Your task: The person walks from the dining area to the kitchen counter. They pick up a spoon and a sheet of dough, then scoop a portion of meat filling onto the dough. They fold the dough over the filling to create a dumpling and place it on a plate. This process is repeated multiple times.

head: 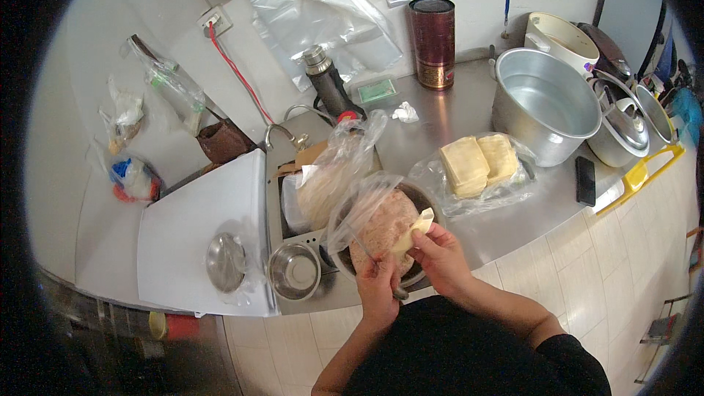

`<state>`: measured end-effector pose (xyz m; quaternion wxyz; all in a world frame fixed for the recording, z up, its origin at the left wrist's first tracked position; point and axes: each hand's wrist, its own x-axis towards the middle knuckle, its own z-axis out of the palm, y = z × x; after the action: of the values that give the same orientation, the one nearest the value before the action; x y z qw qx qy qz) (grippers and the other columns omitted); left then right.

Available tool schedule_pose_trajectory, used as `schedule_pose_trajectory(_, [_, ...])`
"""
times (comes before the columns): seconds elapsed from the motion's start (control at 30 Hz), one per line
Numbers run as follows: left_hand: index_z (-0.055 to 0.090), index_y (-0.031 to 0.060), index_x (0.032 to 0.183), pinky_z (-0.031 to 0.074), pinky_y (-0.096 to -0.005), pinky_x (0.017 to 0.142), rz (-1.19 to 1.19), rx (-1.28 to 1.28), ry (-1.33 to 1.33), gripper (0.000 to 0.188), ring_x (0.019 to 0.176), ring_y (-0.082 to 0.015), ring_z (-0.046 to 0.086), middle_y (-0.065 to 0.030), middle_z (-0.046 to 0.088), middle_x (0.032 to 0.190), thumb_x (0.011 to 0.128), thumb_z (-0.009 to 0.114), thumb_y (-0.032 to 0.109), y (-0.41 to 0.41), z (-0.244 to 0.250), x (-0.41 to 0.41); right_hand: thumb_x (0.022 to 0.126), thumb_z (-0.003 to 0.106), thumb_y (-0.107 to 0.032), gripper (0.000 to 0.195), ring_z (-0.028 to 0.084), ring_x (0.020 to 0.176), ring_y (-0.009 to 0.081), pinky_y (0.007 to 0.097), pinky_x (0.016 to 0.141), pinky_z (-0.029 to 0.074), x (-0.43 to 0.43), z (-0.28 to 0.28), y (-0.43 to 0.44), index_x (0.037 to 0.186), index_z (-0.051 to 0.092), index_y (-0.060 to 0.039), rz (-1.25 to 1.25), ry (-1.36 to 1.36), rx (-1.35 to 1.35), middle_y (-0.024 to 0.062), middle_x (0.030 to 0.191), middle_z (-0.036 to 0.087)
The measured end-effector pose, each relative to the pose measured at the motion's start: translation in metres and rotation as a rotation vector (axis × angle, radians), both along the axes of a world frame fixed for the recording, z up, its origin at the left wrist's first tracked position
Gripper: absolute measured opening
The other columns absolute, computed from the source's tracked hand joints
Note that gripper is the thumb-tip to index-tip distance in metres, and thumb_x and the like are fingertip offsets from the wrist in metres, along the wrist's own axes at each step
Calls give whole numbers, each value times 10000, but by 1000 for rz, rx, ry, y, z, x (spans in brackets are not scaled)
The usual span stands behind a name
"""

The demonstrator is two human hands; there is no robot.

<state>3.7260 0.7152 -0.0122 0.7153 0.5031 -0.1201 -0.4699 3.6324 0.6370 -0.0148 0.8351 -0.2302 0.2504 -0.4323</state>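
Note:
Ground meat filling (pixel 379 220) fills a metal bowl (pixel 432 198) in front of me, with a clear plastic bag (pixel 357 206) draped over the bowl's left side. My left hand (pixel 378 286) holds a thin metal utensil (pixel 360 242) over the meat; its full shape is partly hidden. Above the bowl's right side, my right hand (pixel 440 256) pinches a pale dough wrapper (pixel 421 225), which is folded and runs down to the left hand's fingertips. Right of the bowl, two stacks of square wrappers (pixel 465 166) lie on an opened plastic bag (pixel 489 203).
A steel bowl (pixel 294 271) stands left on the counter, near a white lid or board (pixel 203 242). Behind are a tap (pixel 280 129), a black thermos (pixel 330 85) and a dark red canister (pixel 432 44). A large aluminium pot (pixel 544 104) and a phone (pixel 586 180) are at the right.

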Motion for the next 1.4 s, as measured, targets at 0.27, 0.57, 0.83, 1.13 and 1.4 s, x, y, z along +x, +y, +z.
schedule_pose_trajectory(0.27, [563, 30, 869, 372, -205, 479, 145, -43, -279, 95, 532, -59, 461, 16, 511, 649, 843, 630, 92, -28, 1, 9, 843, 626, -48, 38, 552, 716, 74, 224, 649, 464, 18, -22, -7, 863, 634, -16, -197, 221, -280, 18, 856, 596])
schedule_pose_trajectory(0.57, [616, 4, 945, 482, -329, 640, -2, -131, -1556, 220, 733, -296, 610, -128, 600, 810, 733, 585, -46, -21, 39, 12, 702, 678, 5, 159, 592, 698, 243, 302, 613, 478, -7, 10, -26, 849, 621, -13, -149, 746, -1087, 119, 812, 574])
schedule_pose_trajectory(0.83, [622, -2, 927, 500, -344, 632, -194, -8, -1287, 228, 762, -288, 624, -157, 620, 844, 701, 641, -28, 0, 24, 31, 673, 677, -23, 290, 589, 860, 338, 377, 717, 503, -14, 19, -11, 957, 619, -39, 69, 846, -1420, 139, 937, 584])
schedule_pose_trajectory(1.13, [629, 54, 861, 478, -348, 612, 199, 105, -1530, 167, 724, -264, 610, -97, 605, 819, 700, 660, 22, 63, -13, 128, 707, 665, -18, 377, 518, 1088, 326, 369, 910, 437, -11, 18, 15, 1077, 599, -46, 263, 824, -1127, 157, 1178, 522])
schedule_pose_trajectory(1.4, [627, 3, 737, 446, -429, 617, 689, 883, -1557, 156, 678, -350, 583, -177, 604, 728, 744, 667, 154, 166, -28, 395, 744, 593, 37, 280, 576, 962, 249, 344, 828, 474, -53, -8, 22, 1018, 599, -23, 153, 891, -732, 126, 1064, 576])
